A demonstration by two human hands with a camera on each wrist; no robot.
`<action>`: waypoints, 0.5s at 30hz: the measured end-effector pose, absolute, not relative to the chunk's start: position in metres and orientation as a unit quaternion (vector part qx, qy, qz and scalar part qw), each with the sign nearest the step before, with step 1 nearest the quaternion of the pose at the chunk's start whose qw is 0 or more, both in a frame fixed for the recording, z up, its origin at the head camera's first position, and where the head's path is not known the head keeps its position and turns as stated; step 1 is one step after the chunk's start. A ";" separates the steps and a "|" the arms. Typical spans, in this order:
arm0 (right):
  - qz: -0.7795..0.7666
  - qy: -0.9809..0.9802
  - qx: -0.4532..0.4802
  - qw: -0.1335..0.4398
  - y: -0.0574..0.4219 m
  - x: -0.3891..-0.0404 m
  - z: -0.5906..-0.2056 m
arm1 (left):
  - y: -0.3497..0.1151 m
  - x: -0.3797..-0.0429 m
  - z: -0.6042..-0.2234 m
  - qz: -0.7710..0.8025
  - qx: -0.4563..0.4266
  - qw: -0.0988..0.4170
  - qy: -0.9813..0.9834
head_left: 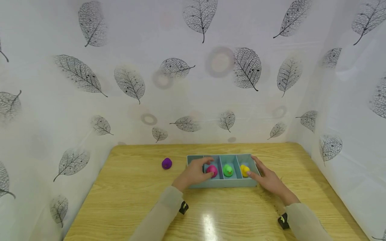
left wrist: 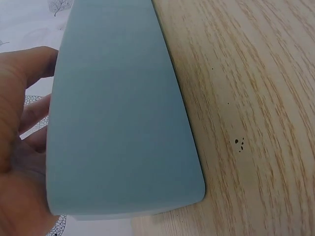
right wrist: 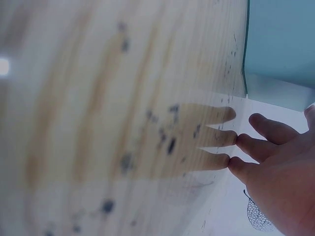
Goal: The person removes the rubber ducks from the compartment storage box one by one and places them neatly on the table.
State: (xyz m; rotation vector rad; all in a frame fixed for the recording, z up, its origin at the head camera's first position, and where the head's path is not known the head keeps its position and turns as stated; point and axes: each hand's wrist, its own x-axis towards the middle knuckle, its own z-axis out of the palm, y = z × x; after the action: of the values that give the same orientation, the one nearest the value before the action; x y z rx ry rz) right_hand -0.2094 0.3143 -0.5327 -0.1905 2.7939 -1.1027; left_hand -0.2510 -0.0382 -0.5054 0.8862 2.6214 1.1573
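Observation:
A pale blue-green divided tray (head_left: 238,183) holds a pink toy duck (head_left: 212,170), a green toy duck (head_left: 228,170) and a yellow toy duck (head_left: 244,170), each in its own compartment. My left hand (head_left: 196,171) reaches over the front wall, thumb against the pink duck and spread fingers just behind it. In the left wrist view the tray wall (left wrist: 118,113) hides what those fingertips meet. At the tray's right end, my right hand (head_left: 269,180) is spread, its thumb beside the yellow duck and its forefinger at the back right corner. Its other fingers (right wrist: 266,147) extend outside the tray.
To the left of the tray, a purple toy duck (head_left: 167,163) sits on the wooden table (head_left: 129,201). Leaf-printed white sheeting (head_left: 193,100) closes off the back and both sides. Small dark specks mark the tabletop near the right hand.

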 end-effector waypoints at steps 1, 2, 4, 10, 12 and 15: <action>-0.366 0.926 -0.063 0.066 0.314 -0.209 -0.533 | -0.038 -0.251 -0.506 0.384 0.294 0.070 0.873; -0.367 0.926 -0.063 0.067 0.314 -0.209 -0.533 | -0.037 -0.251 -0.506 0.381 0.292 0.069 0.874; -0.369 0.925 -0.063 0.068 0.314 -0.209 -0.533 | -0.037 -0.251 -0.506 0.376 0.291 0.066 0.877; -0.373 0.923 -0.062 0.071 0.314 -0.209 -0.533 | -0.032 -0.249 -0.502 0.357 0.291 0.071 0.885; -0.373 0.923 -0.062 0.071 0.315 -0.209 -0.533 | -0.031 -0.249 -0.500 0.350 0.289 0.075 0.888; -0.373 0.923 -0.062 0.072 0.315 -0.209 -0.534 | -0.028 -0.250 -0.499 0.343 0.286 0.081 0.891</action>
State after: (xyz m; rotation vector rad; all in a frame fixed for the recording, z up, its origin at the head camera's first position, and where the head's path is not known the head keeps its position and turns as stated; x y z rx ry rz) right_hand -0.2094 0.3147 -0.5336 -0.1854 2.7747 -1.1207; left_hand -0.2501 -0.0284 -0.4992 0.8535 2.6643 1.0239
